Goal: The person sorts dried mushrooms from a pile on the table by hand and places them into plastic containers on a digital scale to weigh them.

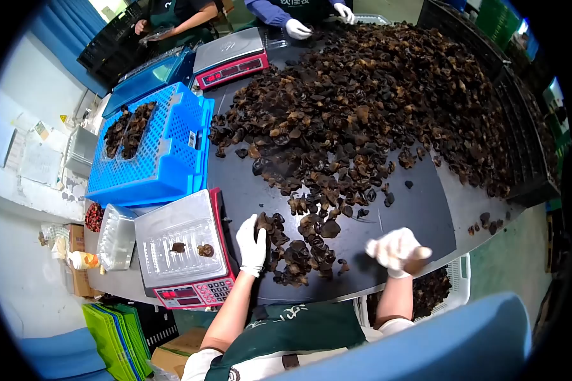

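My left hand (251, 246), in a white glove, lies with thumb and fingers apart against the left edge of a small heap of dark wood ear mushrooms (297, 254). My right hand (395, 250), also gloved and slightly blurred, is raised near the table's front edge, closed on a brown wood ear mushroom (417, 261). Left of my left hand, a red scale (211, 291) carries a clear plastic tray (178, 263) with two small mushroom pieces in it. The large mushroom pile (362, 108) spreads over the far part of the dark table (413, 209).
A blue crate (171, 152) bears filled trays beside a second scale (232, 63). Clear trays (117, 238) are stacked at left. A white basket (461, 279) of mushrooms sits below the front edge. Black crates (521, 133) line the right. Two people (292, 13) stand across the table.
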A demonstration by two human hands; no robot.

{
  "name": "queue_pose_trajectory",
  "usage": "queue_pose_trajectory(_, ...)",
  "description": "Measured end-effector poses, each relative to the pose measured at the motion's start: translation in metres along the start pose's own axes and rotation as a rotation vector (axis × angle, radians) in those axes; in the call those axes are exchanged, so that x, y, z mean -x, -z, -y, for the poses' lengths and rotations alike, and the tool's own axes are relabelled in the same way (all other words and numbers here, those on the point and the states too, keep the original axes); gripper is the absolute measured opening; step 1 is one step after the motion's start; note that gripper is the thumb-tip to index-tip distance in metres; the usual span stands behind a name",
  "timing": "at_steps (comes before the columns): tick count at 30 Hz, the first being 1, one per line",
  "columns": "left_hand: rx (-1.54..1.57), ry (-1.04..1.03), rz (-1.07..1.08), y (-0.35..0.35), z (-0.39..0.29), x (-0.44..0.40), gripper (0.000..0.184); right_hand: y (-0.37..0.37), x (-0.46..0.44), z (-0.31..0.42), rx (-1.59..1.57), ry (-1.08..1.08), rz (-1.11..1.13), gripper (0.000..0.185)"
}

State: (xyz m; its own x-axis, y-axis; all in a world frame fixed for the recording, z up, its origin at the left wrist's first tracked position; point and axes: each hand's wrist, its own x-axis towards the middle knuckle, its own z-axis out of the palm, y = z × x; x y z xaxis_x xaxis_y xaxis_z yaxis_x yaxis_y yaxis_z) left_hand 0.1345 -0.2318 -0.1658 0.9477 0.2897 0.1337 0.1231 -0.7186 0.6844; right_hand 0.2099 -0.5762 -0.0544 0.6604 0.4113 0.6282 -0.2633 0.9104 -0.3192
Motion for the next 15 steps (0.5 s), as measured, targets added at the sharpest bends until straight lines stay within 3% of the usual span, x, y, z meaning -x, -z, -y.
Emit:
queue_pose_trajectory(1, 0.117, 0.021, 0.1, -0.003, -0.006, -0.002, 0.048, 0.01, 0.012, 0.013, -0.108, -0.024, 0.114, 0.054)
queue_pose_trajectory(3, 0.372, -0.013, 0.18, -0.007, -0.029, 0.002, 0.046, 0.014, 0.032, 0.009, 0.101, -0.114, -0.118, 0.052)
queue_pose_trajectory(5, 0.64, 0.066, 0.291, -0.017, -0.031, 0.005, 0.044, -0.012, 0.019, 0.001, 0.881, -0.656, -0.304, 0.025)
queue_pose_trajectory(6, 0.721, 0.126, 0.276, -0.013, -0.041, 0.006, 0.044, -0.023, 0.014, -0.019, 1.123, -0.771, -0.246, 0.026)
queue_pose_trajectory(7, 0.799, 0.188, 0.259, -0.008, -0.051, 0.008, 0.044, -0.023, 0.021, -0.04, 1.201, -0.741, -0.083, 0.025)
queue_pose_trajectory(9, 0.578, 0.062, 0.124, -0.002, -0.04, 0.005, 0.042, -0.031, 0.031, -0.074, 0.994, -0.723, 0.016, 0.023)
queue_pose_trajectory(11, 0.475, 0.095, -0.02, 0.005, -0.03, 0.003, 0.035, -0.032, 0.039, -0.101, 1.036, -0.668, 0.197, 0.021)
queue_pose_trajectory(13, 0.217, 0.005, 0.003, 0.026, -0.032, 0.004, 0.035, -0.037, 0.045, -0.113, 1.152, -0.658, 0.228, 0.021)
queue_pose_trajectory(15, 0.123, -0.021, 0.16, 0.034, -0.024, 0.009, 0.039, -0.04, 0.044, -0.113, 1.139, -0.678, 0.179, 0.019)
